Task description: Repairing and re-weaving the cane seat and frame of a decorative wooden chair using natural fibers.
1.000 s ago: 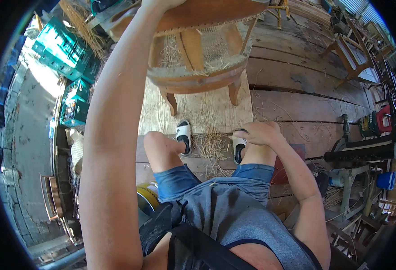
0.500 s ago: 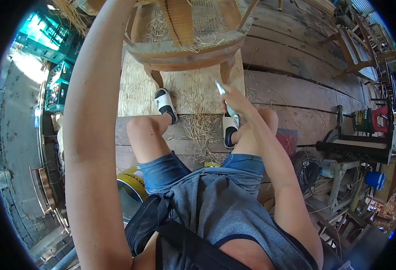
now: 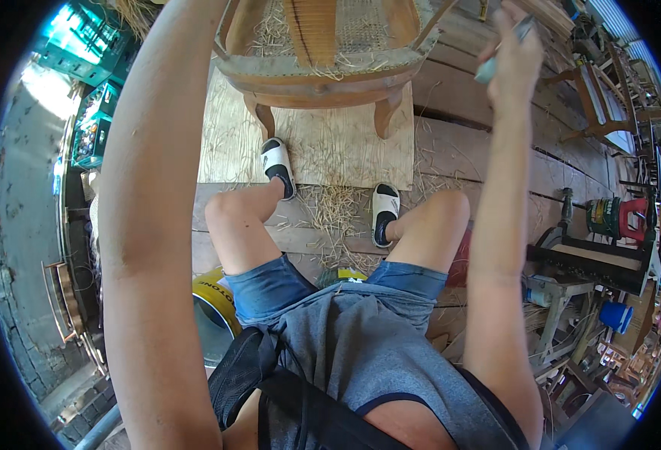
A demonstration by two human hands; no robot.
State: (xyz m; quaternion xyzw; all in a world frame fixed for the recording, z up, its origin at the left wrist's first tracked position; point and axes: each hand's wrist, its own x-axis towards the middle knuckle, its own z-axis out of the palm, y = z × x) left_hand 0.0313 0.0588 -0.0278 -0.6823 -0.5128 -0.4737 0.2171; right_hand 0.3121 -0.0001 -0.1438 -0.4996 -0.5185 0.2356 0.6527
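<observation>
My right hand (image 3: 516, 67) is raised at the upper right, a little blurred, with its fingers wrapped round a slim tool. The tool's pale-blue end (image 3: 486, 72) sticks out below the fist and a greyish end shows above; its exact kind is unclear. My left forearm (image 3: 150, 172) runs up past the top edge beside the chair, so the left hand is out of sight. Before me stands a wooden chair (image 3: 315, 94) with a woven cane seat (image 3: 360, 46). Short cane scraps (image 3: 273, 36) lie on the seat, and a slatted wooden strip (image 3: 312, 34) crosses it.
The chair stands on a plywood sheet (image 3: 225, 150) over a plank floor (image 3: 465, 150). Cane scraps (image 3: 334, 217) litter the floor between my feet. A yellow-rimmed bucket (image 3: 218, 296) is by my left thigh. Another wooden chair (image 3: 600, 105) and a dark bench frame (image 3: 589, 255) stand right.
My right hand has swung from beside my right knee up and to the right, still holding the tool. The chair sits slightly higher and farther right in the picture.
</observation>
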